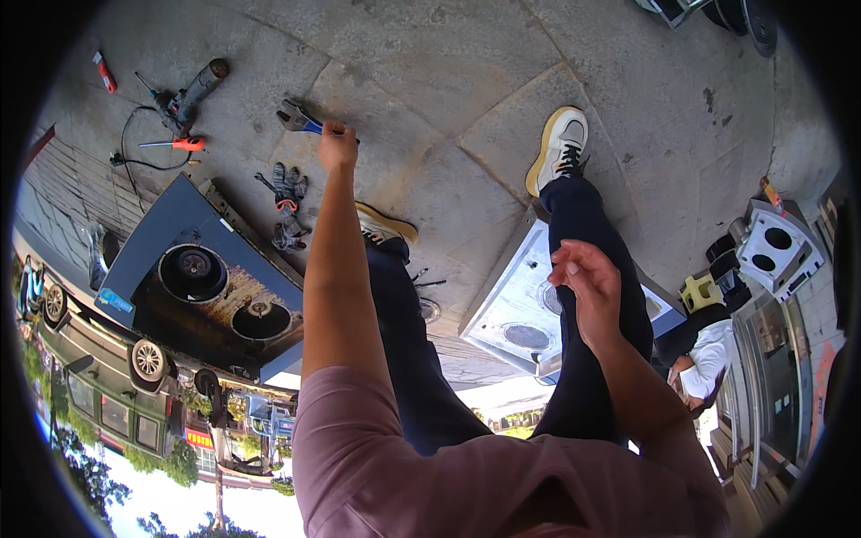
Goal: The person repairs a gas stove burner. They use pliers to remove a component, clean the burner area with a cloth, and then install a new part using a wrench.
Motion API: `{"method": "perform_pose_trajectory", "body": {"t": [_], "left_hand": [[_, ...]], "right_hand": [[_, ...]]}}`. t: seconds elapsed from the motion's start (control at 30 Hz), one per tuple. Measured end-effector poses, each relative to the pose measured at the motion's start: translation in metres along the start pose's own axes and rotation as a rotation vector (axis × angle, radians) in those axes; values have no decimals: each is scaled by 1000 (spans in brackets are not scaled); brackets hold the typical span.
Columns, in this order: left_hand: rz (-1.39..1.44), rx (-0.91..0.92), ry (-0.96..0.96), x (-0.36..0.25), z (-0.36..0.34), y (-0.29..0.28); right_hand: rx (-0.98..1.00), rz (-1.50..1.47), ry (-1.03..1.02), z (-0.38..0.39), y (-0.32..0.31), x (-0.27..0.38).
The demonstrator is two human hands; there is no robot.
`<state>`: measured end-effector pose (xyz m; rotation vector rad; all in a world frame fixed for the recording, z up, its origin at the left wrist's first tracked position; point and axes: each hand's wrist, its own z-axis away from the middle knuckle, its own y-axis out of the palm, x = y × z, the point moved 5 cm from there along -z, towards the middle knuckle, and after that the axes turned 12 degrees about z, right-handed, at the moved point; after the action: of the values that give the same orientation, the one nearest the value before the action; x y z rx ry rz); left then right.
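Observation:
My left hand (pixel 337 146) is closed round the blue handle of an adjustable wrench (pixel 292 117), held just over the paving with its jaws pointing left. My right hand (pixel 587 282) hangs above my right leg, its fingers loosely bent and nothing visible in them. Grey work gloves (pixel 288 193) lie on the ground below the wrench, with a small spanner (pixel 264 183) beside them. To the left of my legs is a dark range hood (pixel 143 269) with two round openings and brown grease stains. A pale metal housing (pixel 489 323) with round grilles sits partly behind my right leg.
An orange-handled screwdriver (pixel 188 143), a corded power drill (pixel 184 100) and a red-handled tool (pixel 105 73) lie at upper left. At right, a person in white (pixel 710 359) is near a yellow stool (pixel 701 293) and a white appliance housing (pixel 789 264). A green vehicle (pixel 112 394) stands at lower left.

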<state>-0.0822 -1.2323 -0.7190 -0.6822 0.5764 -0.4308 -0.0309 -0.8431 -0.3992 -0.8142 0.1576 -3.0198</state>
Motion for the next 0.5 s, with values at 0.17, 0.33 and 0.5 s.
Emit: {"method": "perform_pose_trajectory", "body": {"t": [0.17,0.33,0.5], "left_hand": [[964,485,-604,-56,163,20],[732,899,-580,-182,326,-32],[293,964,-269,-300,412,-94]], "right_hand": [[-187,-24,-85,-6,-20,-38],[-350,-90,-255,37,-89,1],[-448,-145,-267,131,-219,62]]}}
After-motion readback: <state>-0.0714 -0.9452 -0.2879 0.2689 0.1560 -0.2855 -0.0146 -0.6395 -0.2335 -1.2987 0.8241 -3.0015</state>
